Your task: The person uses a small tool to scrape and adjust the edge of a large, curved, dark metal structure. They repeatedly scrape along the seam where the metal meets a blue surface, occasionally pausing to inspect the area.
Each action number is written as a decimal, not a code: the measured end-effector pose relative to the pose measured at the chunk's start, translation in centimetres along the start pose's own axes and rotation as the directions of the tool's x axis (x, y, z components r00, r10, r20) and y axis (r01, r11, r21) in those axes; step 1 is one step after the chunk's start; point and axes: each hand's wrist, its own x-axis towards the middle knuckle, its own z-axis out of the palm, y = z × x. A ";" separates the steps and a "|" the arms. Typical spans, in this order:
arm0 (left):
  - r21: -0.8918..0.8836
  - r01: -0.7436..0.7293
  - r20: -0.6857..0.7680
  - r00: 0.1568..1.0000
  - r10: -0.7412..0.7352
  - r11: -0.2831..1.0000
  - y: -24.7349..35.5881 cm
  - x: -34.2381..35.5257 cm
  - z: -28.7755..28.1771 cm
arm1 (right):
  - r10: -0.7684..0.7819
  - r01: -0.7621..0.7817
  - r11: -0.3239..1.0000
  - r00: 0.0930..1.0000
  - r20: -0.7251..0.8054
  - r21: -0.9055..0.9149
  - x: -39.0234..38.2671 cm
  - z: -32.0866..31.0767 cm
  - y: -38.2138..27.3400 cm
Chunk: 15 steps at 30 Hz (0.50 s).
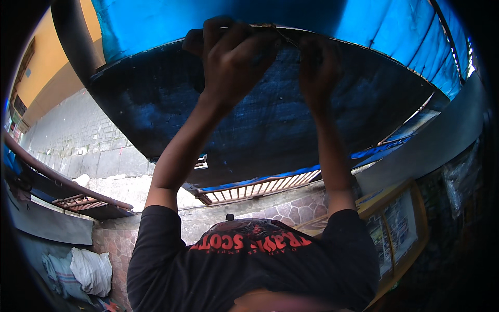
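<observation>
Both my arms are raised to the upper edge of a large dark panel (249,119). Behind and above that edge hangs a bright blue translucent sheet (384,26). A thin, twisted brownish wire or string (285,35) shows at the edge between my hands. My left hand (234,60) is closed with bent fingers, their tips beside the strand; what they pinch is hidden. My right hand (318,67) is closed too, its thumb and fingers pinched at the strand's lower end. Shadow and some blur hide details of the right fingers.
Below the panel runs a slatted rack or grille (260,187). A brown pipe rail (57,179) curves at left, with white sacks (91,270) beneath it. A wood-framed glass window (392,229) stands at lower right. Paved street (83,130) lies beyond, left.
</observation>
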 end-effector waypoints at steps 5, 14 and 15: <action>0.057 -0.218 0.302 0.934 0.191 0.974 0.7 5.4 -0.5 | -0.024 0.025 0.998 1.000 0.008 -0.066 -0.7 -0.9 -0.4; 0.024 -0.216 0.306 0.931 0.198 0.976 0.9 4.1 1.3 | 0.040 -0.043 0.999 0.994 -0.106 -0.018 -0.4 0.4 0.0; -0.026 -0.185 0.235 0.954 0.186 0.982 0.1 3.4 2.0 | 0.027 -0.028 1.000 0.991 -0.129 -0.005 -0.3 0.7 0.1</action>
